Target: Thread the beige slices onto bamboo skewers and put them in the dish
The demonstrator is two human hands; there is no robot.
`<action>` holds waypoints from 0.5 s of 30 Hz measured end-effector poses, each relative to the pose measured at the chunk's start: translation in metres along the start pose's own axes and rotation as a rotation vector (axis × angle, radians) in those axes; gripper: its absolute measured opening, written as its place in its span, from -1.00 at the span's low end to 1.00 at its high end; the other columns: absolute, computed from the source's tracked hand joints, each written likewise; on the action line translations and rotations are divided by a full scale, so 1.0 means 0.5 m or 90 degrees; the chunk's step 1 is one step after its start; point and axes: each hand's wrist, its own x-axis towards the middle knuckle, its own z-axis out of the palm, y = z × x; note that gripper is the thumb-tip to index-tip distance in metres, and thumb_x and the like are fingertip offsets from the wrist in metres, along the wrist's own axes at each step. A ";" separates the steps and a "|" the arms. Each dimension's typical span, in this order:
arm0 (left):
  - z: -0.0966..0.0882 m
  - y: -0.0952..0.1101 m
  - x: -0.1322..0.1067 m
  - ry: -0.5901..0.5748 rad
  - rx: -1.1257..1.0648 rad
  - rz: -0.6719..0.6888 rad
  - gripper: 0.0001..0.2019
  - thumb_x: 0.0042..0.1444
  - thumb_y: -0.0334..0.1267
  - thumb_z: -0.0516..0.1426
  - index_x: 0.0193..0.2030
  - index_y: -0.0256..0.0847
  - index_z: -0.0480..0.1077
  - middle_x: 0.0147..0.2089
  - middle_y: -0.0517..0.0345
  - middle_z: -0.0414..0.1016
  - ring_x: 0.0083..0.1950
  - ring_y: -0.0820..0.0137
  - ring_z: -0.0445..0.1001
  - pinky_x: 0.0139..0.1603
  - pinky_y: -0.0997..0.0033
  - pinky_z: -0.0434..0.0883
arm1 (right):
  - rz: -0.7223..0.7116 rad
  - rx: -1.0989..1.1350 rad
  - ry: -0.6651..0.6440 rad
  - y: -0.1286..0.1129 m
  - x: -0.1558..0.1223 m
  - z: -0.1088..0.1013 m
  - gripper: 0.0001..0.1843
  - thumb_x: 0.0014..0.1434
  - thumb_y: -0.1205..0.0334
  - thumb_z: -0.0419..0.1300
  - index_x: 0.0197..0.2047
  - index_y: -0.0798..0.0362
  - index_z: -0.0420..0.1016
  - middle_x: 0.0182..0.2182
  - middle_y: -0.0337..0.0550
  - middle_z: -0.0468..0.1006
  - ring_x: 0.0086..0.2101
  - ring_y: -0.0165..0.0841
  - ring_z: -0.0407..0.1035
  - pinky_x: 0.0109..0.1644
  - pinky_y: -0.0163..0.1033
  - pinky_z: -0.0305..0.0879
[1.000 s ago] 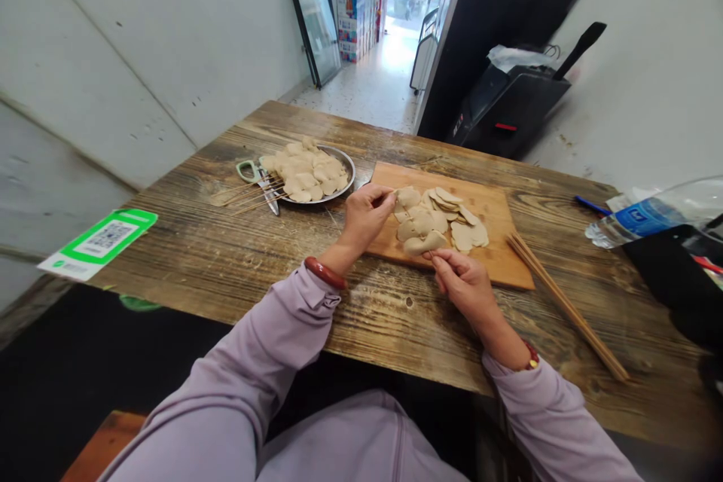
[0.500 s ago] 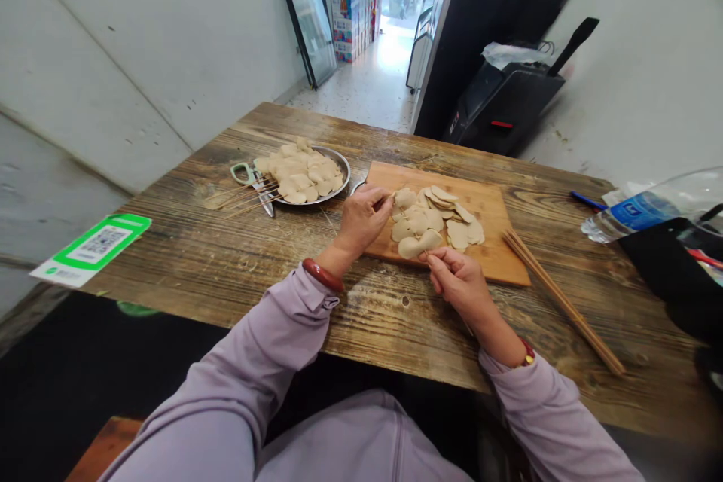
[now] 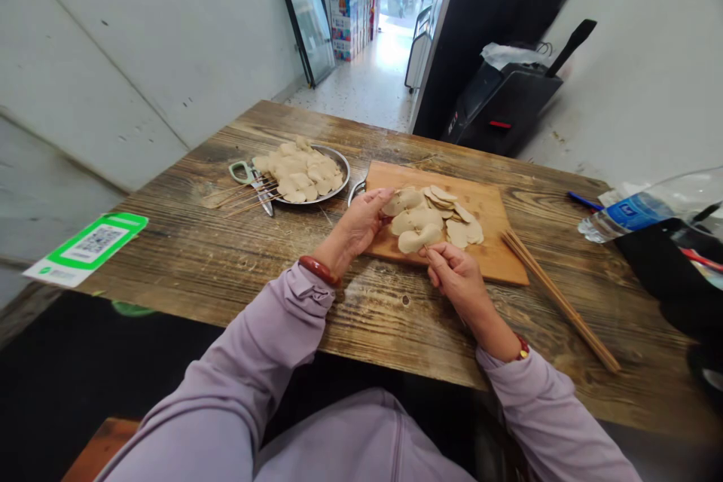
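Beige flat slices (image 3: 434,217) lie piled on a wooden cutting board (image 3: 491,260) in the middle of a worn wooden table (image 3: 226,256). My left hand (image 3: 355,230) rests at the board's left edge, its fingers pinched on a slice at the pile's left side. Closer to me, my right hand (image 3: 457,279) sits at the board's near edge, fingers curled and pinching the lower edge of a folded slice (image 3: 418,239). Whether a skewer runs through that slice I cannot make out.
A metal plate (image 3: 343,166) heaped with more slices stands at the left, with green-handled scissors (image 3: 251,177) and thin skewers beside it. A bundle of bamboo skewers (image 3: 559,301) lies right of the board. A water bottle (image 3: 638,212), a black bag (image 3: 678,271) and a green QR sign (image 3: 84,248) flank the table.
My left hand has slid slightly nearer and now grips a slice at the pile's left edge. My right hand stays pinched at the near slice; the slices have shifted a little.
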 end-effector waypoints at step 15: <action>0.011 -0.008 -0.010 0.094 0.028 -0.002 -0.65 -0.21 -0.33 0.45 -0.38 -0.23 0.36 -0.42 0.27 0.51 -0.45 0.53 0.43 -0.37 0.50 0.35 | -0.212 -0.276 0.070 0.025 -0.002 0.013 -0.74 0.33 0.06 0.15 -0.29 -0.02 0.56 -0.52 -0.18 0.56 -0.44 -0.29 0.45 -0.34 -0.22 0.31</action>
